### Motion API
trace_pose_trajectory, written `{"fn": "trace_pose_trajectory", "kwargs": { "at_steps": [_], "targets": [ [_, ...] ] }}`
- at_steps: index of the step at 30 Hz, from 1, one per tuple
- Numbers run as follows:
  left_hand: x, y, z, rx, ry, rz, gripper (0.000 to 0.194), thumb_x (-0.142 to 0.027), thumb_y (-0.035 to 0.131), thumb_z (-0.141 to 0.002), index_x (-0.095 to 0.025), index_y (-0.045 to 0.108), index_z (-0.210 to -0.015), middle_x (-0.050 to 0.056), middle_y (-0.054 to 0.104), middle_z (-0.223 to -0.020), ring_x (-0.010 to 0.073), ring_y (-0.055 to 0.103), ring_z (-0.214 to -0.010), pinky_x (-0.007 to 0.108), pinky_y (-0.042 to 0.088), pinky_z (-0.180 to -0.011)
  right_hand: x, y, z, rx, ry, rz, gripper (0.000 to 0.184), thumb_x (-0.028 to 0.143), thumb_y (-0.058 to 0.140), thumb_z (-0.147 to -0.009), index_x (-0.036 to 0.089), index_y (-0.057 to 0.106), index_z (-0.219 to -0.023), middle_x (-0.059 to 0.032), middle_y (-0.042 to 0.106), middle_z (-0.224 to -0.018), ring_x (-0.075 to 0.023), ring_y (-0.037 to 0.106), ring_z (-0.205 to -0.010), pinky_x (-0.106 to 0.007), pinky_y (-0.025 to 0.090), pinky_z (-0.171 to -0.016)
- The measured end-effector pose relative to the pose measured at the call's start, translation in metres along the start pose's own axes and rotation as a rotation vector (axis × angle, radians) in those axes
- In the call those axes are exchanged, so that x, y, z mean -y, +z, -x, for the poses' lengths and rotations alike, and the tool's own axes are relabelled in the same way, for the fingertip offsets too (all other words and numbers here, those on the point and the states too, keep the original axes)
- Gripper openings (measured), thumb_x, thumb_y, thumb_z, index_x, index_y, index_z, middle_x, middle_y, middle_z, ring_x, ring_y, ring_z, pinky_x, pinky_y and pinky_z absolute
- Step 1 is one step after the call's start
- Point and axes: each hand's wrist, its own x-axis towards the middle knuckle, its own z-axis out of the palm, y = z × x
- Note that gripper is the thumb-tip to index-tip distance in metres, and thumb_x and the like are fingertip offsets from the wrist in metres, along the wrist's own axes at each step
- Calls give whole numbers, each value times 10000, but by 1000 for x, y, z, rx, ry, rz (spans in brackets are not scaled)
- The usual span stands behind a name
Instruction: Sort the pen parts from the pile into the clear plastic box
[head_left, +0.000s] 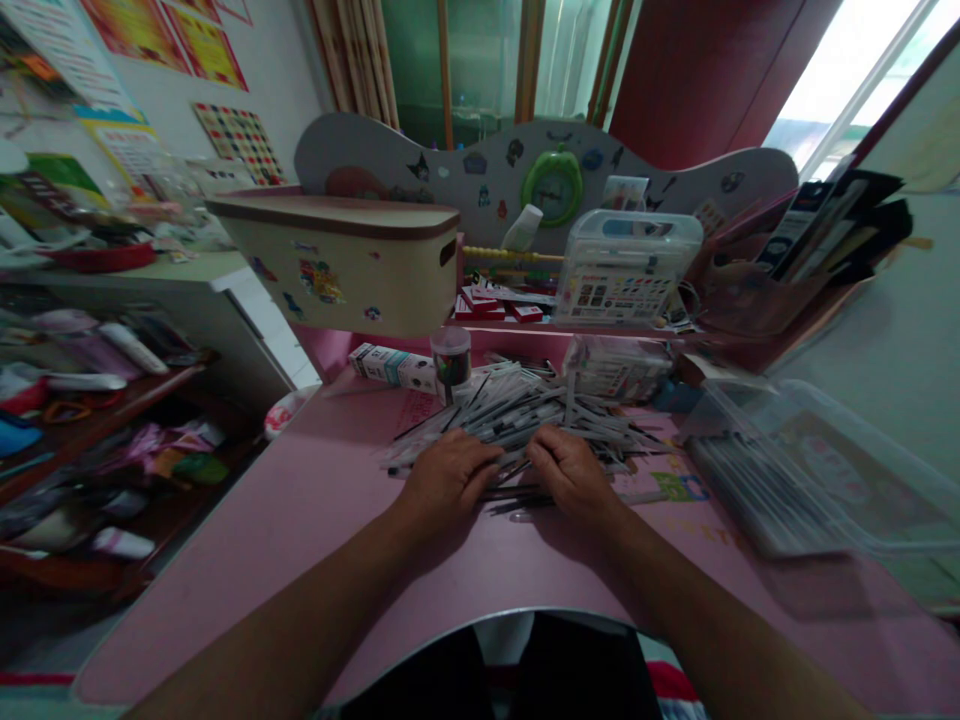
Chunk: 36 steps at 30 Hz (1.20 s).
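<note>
Fingers bent and bunched, my left hand and my right hand rest at the near edge of a heap of pens on a pink desk. Both hands are half closed, set apart with a narrow gap between them; whether either has hold of a pen I cannot tell, the tips being blurred among the clutter. Several dark pens lie across that gap, on the near side of the heap. At the heap's far left stands a clear cup, with a printed carton lying just left of it. On the far shelf, a lidded tub sits left and a clear carry case right, a green clock on the panel behind. To my right are a clear plastic box and a row of pens laid side by side; whether inside it I cannot tell.
</note>
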Motion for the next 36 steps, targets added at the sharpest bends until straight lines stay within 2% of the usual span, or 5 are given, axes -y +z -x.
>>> {"fn": "trace_pose_trajectory", "kwargs": {
  "at_steps": [6, 13, 18, 24, 36],
  "targets": [
    [14, -7, -7, -371, -186, 276, 178, -240, 615, -887, -195, 770, -961, 65, 606, -1006, 215, 582, -985, 349, 463, -887, 2, -1, 1, -19, -16, -36, 121, 228, 498, -956, 187, 598, -900, -8, 595, -838, -159, 562, -795, -277, 407, -743],
    [13, -13, -16, -598, -531, 890, 262, -401, 670, -825, -178, 722, -951, -16, 561, -718, 125, 520, -619, 217, 423, -549, 14, 9, 5, 188, -281, 131, 143, 122, 587, -903, 200, 701, -940, -62, 685, -976, -209, 540, -958, -363, 409, -883],
    [15, -15, -17, -592, -568, 977, 273, -426, 714, -766, -172, 692, -864, -51, 500, -623, 79, 384, -483, 189, 302, -438, 27, 27, 13, 358, -419, 347, 181, 271, 590, -977, 263, 707, -1115, -51, 670, -1270, -245, 483, -1124, -426, 350, -982],
    [18, -10, -18, -584, -601, 1165, 338, -440, 774, -703, -176, 658, -878, -3, 677, -739, 150, 612, -632, 246, 480, -577, 30, 36, 17, 411, -403, 477, 158, 273, 548, -996, 236, 674, -1084, -74, 671, -1167, -236, 478, -1056, -415, 346, -934],
    [25, 0, -16, -567, -585, 1175, 287, -404, 764, -751, -209, 613, -896, -74, 572, -665, 69, 468, -469, 180, 334, -432, 21, 40, 14, 244, -383, 358, 117, 153, 606, -929, 193, 707, -973, -96, 642, -1026, -227, 511, -1000, -369, 435, -864]
  ]
}}
